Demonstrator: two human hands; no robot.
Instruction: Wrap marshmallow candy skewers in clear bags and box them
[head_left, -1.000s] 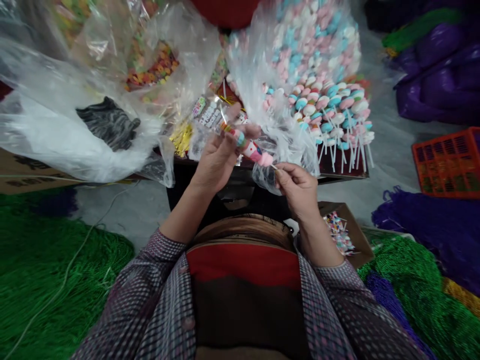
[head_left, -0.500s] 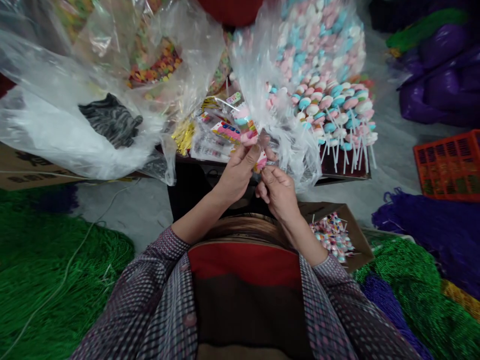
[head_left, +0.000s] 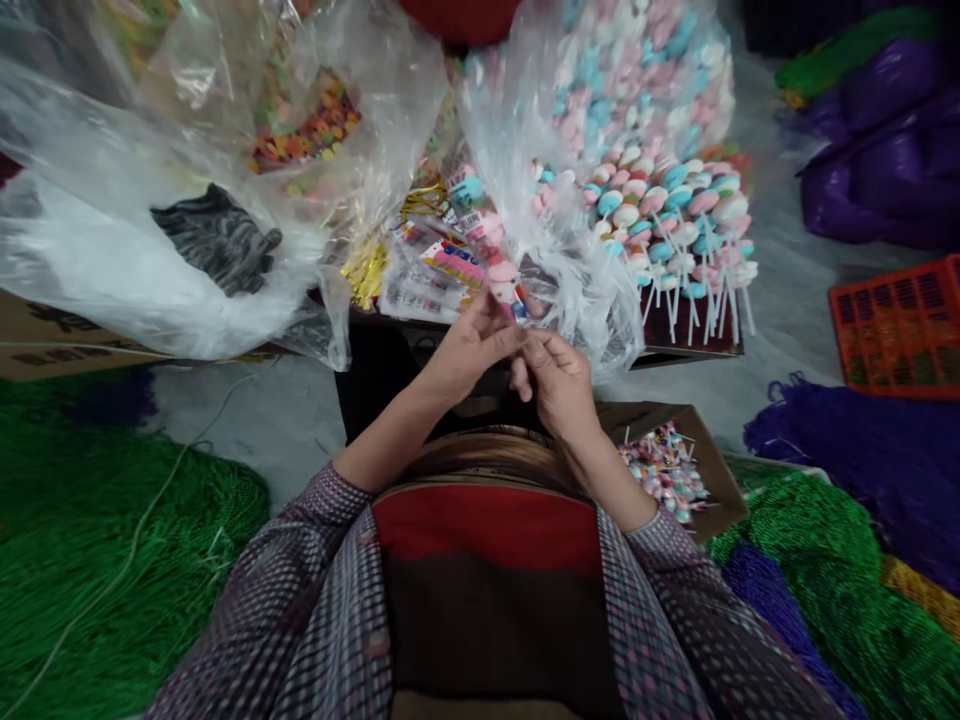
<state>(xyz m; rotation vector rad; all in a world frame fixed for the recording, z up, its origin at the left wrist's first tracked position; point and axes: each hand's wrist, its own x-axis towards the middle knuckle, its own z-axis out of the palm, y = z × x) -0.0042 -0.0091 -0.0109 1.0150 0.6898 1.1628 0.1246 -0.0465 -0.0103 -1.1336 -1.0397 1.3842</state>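
Observation:
A wrapped marshmallow pop (head_left: pixel 489 232), pink, blue and white in a clear printed wrapper, points up and away from me over the table edge. My left hand (head_left: pixel 476 345) is closed round its lower end, thumb pressed toward my other fingers. My right hand (head_left: pixel 556 385) pinches at the same end, its fingertips meeting the left thumb; the bit between them is too small to make out. Beside the pop lie flat printed wrappers (head_left: pixel 454 262) and gold twist ties (head_left: pixel 366 272).
Unwrapped marshmallow pops (head_left: pixel 675 215) with white sticks pile up at right, before a large clear bag. A cardboard box (head_left: pixel 724 490) of wrapped pops stands low by my right arm. Also around me are an orange crate (head_left: pixel 896 330), green strands (head_left: pixel 112 540) and a crumpled black bag (head_left: pixel 217 240).
My left hand has slid down to the pop's lower end, against my right fingertips. More of the wrapped pop now shows beyond my hands. My right hand has barely moved.

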